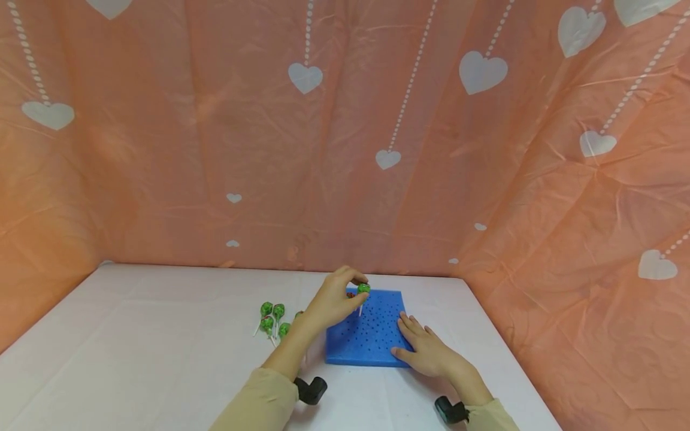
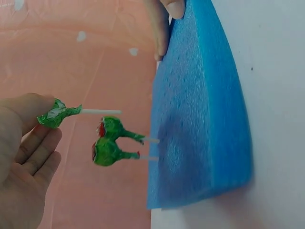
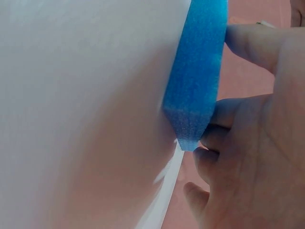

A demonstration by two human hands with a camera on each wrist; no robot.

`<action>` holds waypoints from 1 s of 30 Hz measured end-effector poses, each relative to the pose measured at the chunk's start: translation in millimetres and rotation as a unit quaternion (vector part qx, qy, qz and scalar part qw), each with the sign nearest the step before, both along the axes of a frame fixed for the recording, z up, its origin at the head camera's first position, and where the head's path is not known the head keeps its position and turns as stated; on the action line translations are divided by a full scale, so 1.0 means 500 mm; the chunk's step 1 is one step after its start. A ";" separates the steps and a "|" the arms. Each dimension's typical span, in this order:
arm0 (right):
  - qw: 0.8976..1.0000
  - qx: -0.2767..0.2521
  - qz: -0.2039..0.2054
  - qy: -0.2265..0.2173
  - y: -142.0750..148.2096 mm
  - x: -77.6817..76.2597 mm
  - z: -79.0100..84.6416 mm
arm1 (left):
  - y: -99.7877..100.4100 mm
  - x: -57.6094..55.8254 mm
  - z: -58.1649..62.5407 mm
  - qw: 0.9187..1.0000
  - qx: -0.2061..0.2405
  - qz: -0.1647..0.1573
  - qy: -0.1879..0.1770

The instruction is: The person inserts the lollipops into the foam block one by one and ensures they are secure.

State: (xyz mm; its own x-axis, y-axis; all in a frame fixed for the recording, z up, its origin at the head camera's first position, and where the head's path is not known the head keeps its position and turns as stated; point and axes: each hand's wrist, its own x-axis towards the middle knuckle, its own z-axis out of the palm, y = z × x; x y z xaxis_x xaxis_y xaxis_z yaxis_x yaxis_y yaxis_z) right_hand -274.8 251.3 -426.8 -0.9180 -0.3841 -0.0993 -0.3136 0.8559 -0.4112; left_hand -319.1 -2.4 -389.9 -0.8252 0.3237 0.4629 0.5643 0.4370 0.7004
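An orange sheet (image 1: 162,149) with pale hearts (image 1: 305,78) hangs behind and beside the white table (image 1: 162,347). On it lies a perforated blue foam block (image 1: 366,344) – above this, the left hand (image 1: 333,302) pinches a green-wrapped lollipop (image 1: 363,288), while the right hand (image 1: 426,353) rests, fingers extended, on its edge. Other lollipops (image 1: 278,311) lie at left.

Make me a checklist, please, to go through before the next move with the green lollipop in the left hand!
1. Lollipop held: ok, the left hand pinches its wrapped head.
2. Stick pointing at the blue foam block: ok, in the left wrist view.
3. Stick touching the block: not ok yet, a gap shows between them.
4. Stick lined up with a hole: cannot tell.
5. Block steadied: ok, the right hand rests on its right edge.
6. Two other lollipops standing in the block: ok, both stick out from it.
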 end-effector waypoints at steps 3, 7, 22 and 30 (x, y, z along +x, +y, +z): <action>1.000 0.000 0.001 0.001 0.001 -0.001 -0.001 | 0.012 -0.006 -0.002 1.000 -0.004 0.001 0.000; 1.000 0.002 0.001 0.000 0.003 -0.003 -0.004 | 0.028 -0.017 -0.008 1.000 -0.005 -0.003 0.002; 1.000 0.007 0.002 0.001 0.006 -0.005 -0.011 | 0.057 -0.045 -0.028 0.999 -0.030 -0.008 -0.015; 1.000 -0.001 0.004 0.001 0.003 -0.004 -0.004 | 0.055 -0.052 -0.042 0.999 -0.033 -0.010 0.001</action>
State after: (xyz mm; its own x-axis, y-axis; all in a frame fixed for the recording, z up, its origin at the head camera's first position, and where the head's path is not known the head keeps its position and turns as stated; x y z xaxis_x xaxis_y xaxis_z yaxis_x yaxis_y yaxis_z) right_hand -276.5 252.7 -429.0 -0.9153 -0.3910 -0.0967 -0.3209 0.8531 -0.4114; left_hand -345.2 25.3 -410.7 -0.8178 0.3693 0.4414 0.5741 0.4708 0.6699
